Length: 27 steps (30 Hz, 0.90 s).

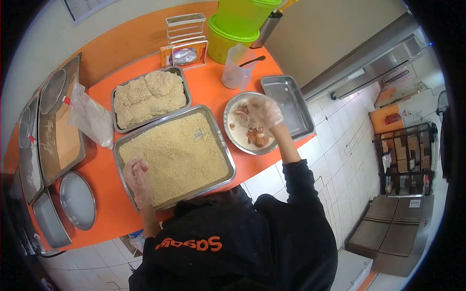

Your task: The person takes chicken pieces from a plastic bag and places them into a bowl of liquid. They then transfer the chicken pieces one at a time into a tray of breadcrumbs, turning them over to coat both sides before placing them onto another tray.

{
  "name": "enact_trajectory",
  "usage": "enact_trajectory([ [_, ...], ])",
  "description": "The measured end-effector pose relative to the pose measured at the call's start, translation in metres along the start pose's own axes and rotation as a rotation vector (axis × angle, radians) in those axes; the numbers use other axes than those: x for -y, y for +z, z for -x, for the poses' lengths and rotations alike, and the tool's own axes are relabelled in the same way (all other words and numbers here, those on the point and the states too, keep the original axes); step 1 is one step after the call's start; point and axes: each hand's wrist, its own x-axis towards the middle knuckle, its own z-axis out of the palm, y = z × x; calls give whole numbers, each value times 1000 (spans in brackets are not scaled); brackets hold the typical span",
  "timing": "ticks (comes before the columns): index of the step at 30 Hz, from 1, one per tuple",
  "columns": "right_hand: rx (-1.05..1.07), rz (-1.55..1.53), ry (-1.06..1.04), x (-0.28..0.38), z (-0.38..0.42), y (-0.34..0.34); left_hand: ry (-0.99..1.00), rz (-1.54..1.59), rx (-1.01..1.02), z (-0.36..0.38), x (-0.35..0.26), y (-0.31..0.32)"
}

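Both hands wear clear plastic gloves. My right hand (265,112) is over a round metal bowl (230,136) of whitish liquid with reddish-brown pieces (258,137) in it; its fingers point down to the pieces, and what they hold is hidden. My left hand (138,177) is at the left side of a large metal tray (226,154) of pale yellow crumbs (174,150), its fingers curled above the crumbs. Behind that tray, a smaller metal tray (188,92) holds breaded pieces (150,97).
An empty metal tray (294,107) lies right of the bowl. Behind stand a clear jug (234,75), green tubs (221,43) and a white rack (186,22). A flour bag (91,116), deep pans (63,140) and an oval dish (78,201) are at left.
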Motion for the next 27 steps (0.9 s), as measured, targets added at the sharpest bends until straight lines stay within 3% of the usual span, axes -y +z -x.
enact_trajectory([
  [3, 153, 204, -129, 34, 14, 9, 20, 12, 38, 1, 2, -2],
  [5, 62, 461, -162, 53, 47, 9, 9, 20, 50, 0, 2, 1],
  [9, -36, 653, -156, 18, 19, 70, 15, 17, 19, -1, 8, 0],
  [12, -32, 383, -292, -5, 21, 52, -13, 24, -25, 2, -1, 1],
  [15, 63, 158, -184, 14, 26, -9, -44, 23, -39, 4, -5, -2],
  [16, -51, 119, -170, 17, 22, -14, -45, -40, -54, 5, 0, -6],
  [19, 164, -348, -142, 38, 35, -63, -59, -105, -39, 4, 3, -10],
  [22, 190, -402, -231, 22, 24, -71, -52, -74, -25, 1, 0, -3],
  [25, 219, -656, -150, -12, 5, -47, -31, -50, -10, -1, -6, 8],
  [27, -27, -266, -90, -24, -6, -31, -16, -42, 9, -1, -6, 8],
])
